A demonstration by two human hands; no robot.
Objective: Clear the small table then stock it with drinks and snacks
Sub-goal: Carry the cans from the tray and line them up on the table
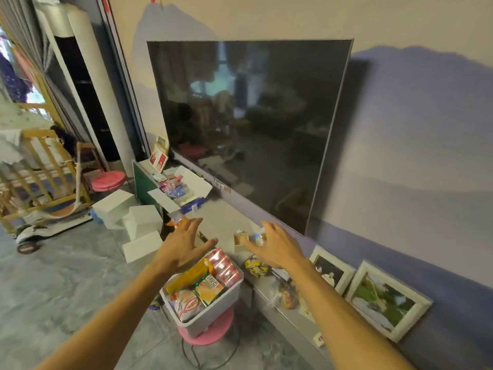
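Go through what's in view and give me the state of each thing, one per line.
Television: off, screen dark.
Grey bin: lidless, full of snacks and drinks, sitting on a pink stool.
White box: flaps open.
Left hand: open, empty.
Right hand: open, empty.
Framed photos: leaning against the wall.

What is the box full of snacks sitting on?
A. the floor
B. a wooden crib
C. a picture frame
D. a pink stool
D: the grey box of snacks rests on the round pink stool beside the low cabinet.
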